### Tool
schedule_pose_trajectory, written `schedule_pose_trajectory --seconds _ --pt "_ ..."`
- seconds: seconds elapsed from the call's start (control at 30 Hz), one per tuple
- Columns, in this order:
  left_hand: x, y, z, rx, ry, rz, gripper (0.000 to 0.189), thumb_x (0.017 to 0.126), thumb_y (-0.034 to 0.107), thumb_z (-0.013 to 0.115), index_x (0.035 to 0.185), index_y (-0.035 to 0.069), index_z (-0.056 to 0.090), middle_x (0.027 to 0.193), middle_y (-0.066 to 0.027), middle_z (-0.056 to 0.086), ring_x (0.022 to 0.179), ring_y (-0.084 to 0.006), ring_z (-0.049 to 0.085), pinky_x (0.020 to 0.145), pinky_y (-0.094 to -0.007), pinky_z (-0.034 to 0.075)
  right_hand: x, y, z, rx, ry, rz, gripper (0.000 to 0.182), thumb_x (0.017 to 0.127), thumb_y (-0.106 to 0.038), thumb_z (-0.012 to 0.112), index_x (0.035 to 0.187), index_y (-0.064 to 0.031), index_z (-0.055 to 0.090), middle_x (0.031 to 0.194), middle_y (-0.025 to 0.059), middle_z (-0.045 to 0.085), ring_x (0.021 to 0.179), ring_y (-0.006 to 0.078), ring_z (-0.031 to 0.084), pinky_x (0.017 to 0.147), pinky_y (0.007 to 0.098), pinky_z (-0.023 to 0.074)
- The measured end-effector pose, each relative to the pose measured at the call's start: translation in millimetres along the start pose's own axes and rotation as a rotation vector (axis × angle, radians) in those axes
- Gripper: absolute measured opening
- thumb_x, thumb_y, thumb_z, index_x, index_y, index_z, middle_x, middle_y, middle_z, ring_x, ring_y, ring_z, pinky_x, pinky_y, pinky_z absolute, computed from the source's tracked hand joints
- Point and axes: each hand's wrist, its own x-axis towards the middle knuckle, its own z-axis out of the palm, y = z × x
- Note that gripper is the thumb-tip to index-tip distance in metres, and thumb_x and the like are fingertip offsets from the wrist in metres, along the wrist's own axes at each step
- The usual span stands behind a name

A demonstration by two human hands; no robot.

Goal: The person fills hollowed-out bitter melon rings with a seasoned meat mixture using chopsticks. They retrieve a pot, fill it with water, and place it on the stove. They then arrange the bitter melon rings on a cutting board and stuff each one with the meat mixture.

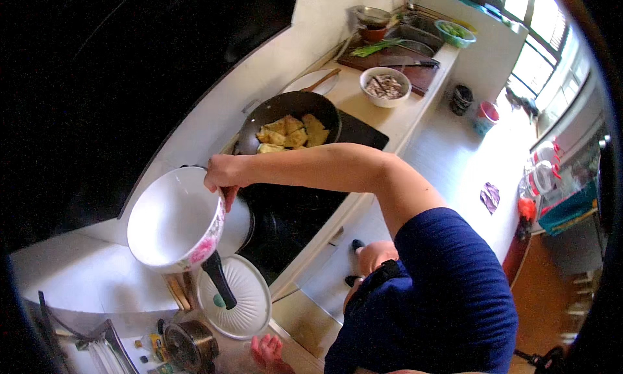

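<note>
My right hand [226,177] grips a white enamel pot [170,223] at its side rim. The pot is tilted with its bare white inside facing me. Pink flowers decorate its outer wall, and a long black handle [220,281] sticks out from it. Just beyond my right forearm, a dark wok [316,103] holds several golden-brown fried pieces [287,130]. My left hand [267,349] is low in the view, fingers loosely apart and nothing in it. Close to it on the counter lies a white ribbed lid [248,296], partly covered by the pot's handle.
A black cooktop [287,228] lies under my right arm. Further along stand a white plate [297,83] with a wooden spatula [321,80], a bowl of chopped food [386,87], and a cutting board [413,74] with a knife [416,63]. A dark metal pot [192,347] stands near my left hand.
</note>
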Motion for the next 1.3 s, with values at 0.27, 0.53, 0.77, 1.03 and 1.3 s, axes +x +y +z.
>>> schedule_pose_trajectory --seconds 0.27,0.53,0.77,1.03,1.3 --pt "-71 34 115 0.050 -0.300 0.085 0.045 0.078 0.017 0.057 0.117 0.000 0.041 0.093 -0.0165 0.055 0.075 -0.0258 0.058 0.065 -0.0328 0.050 -162 -9 -68 -0.012 0.166 0.015 0.025 0.056 -0.012 0.068 0.069 0.0010 0.050 0.065 0.0147 0.057 0.057 0.0329 0.059 0.047 0.0367 0.0491" --pt "-152 27 272 0.114 -0.917 0.127 0.036 0.082 0.009 0.050 0.115 -0.002 0.044 0.103 -0.0136 0.055 0.095 -0.0223 0.054 0.083 -0.0332 0.043 -344 -13 -186 -0.131 0.588 0.236 0.020 0.066 -0.007 0.051 0.077 0.0090 0.050 0.069 0.0137 0.054 0.058 0.0249 0.061 0.050 0.0312 0.0524" --pt "-192 -70 436 -0.100 -1.210 -0.381 0.031 0.086 0.016 0.049 0.113 0.003 0.048 0.106 -0.0135 0.055 0.100 -0.0249 0.053 0.085 -0.0358 0.043 -449 14 -279 -0.345 0.888 0.327 0.021 0.063 -0.005 0.050 0.075 0.0120 0.055 0.067 0.0180 0.059 0.057 0.0275 0.063 0.050 0.0345 0.0537" --pt "-115 -137 605 -0.440 -0.908 -0.480 0.028 0.085 0.022 0.053 0.105 0.005 0.043 0.103 -0.0106 0.048 0.094 -0.0271 0.052 0.081 -0.0388 0.046 -511 40 -363 -0.326 1.025 0.337 0.019 0.065 -0.003 0.049 0.081 0.0062 0.053 0.069 0.0118 0.056 0.058 0.0227 0.059 0.045 0.0336 0.0511" --pt "-29 -181 722 -0.320 -0.911 -0.182 0.064 0.083 0.019 0.055 0.126 -0.001 0.012 0.127 -0.0182 0.022 0.110 -0.0424 0.040 0.084 -0.0437 0.045 -526 58 -426 -0.350 1.084 0.436 0.022 0.065 -0.004 0.052 0.085 0.0055 0.054 0.070 0.0112 0.056 0.057 0.0198 0.057 0.045 0.0311 0.0503"
